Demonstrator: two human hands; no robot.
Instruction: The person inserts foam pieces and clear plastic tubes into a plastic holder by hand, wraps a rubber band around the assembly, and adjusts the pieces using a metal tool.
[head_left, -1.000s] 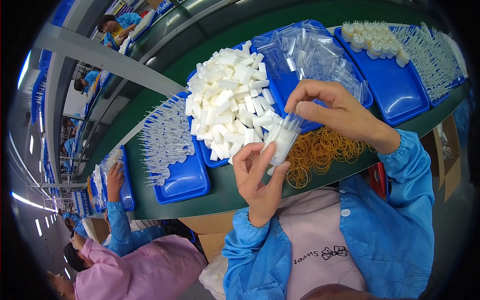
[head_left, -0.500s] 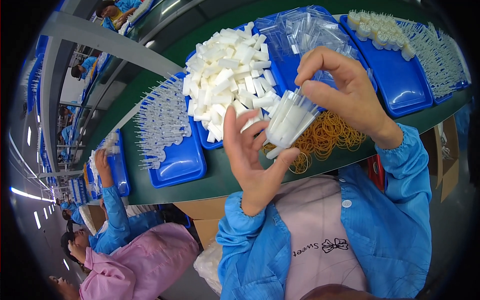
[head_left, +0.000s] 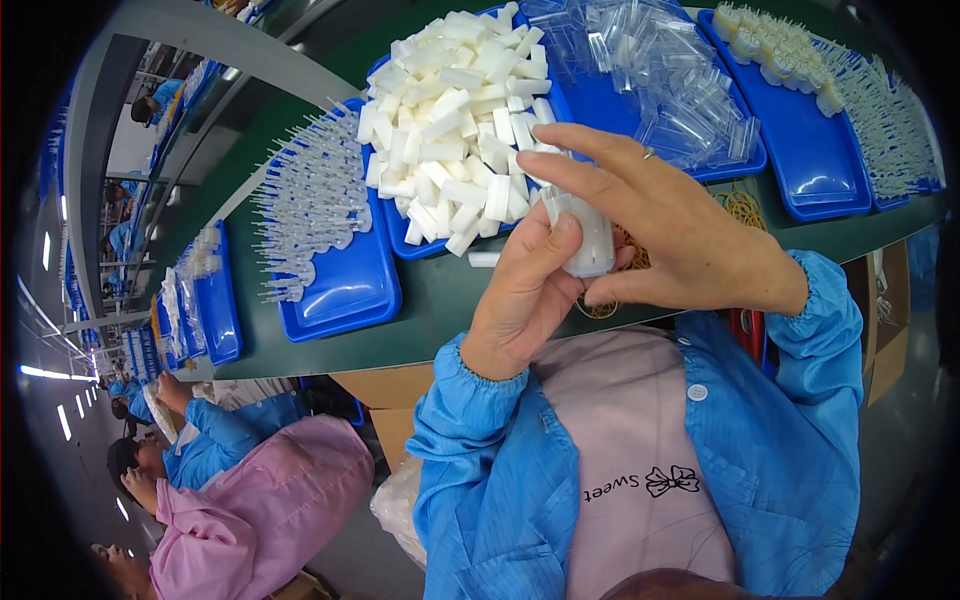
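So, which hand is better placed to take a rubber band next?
Probably the right hand: it looks spread open, and rubber bands show right beside it. The left hand grips the clear plastic bundle.

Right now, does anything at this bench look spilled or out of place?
One white block lies on the green table near the left hand, outside the blue tray heaped with similar white blocks. It looks strayed from that pile.
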